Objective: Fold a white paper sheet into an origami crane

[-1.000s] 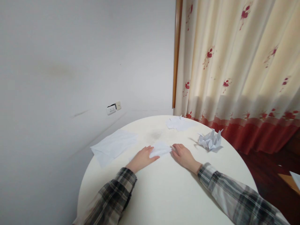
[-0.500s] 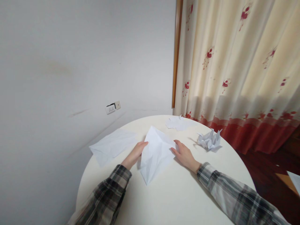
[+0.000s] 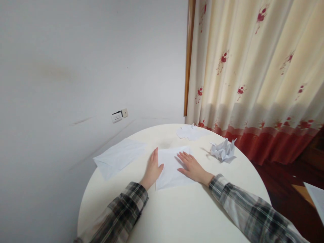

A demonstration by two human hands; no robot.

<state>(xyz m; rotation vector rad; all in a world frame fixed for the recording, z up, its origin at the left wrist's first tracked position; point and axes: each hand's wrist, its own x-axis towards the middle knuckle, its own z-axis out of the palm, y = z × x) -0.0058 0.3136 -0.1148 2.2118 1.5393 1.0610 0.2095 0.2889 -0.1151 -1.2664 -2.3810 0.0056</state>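
A white sheet of paper [image 3: 169, 172], roughly square, lies flat on the round white table [image 3: 177, 212] in front of me. Along the sheet's left edge rests my left hand [image 3: 153, 169], fingers stretched forward and thumb over the paper. My right hand [image 3: 192, 167] is spread on the sheet's right part, with its fingers apart. Neither hand grips anything. To the left lie more white paper sheets [image 3: 117, 157], partly overlapping and lightly creased.
A cluster of folded white paper pieces [image 3: 224, 151] stands at the table's right side. Flat paper scraps [image 3: 189, 132] lie at the far edge. Behind are a wall with a socket [image 3: 116, 117] and a flowered curtain [image 3: 240, 67]. Another sheet [image 3: 316, 199] shows at the lower right.
The paper was lifted and tilted between both hands; now it lies flat on the table. My hands have loosened from its sides and flattened onto it. The view has shifted slightly.
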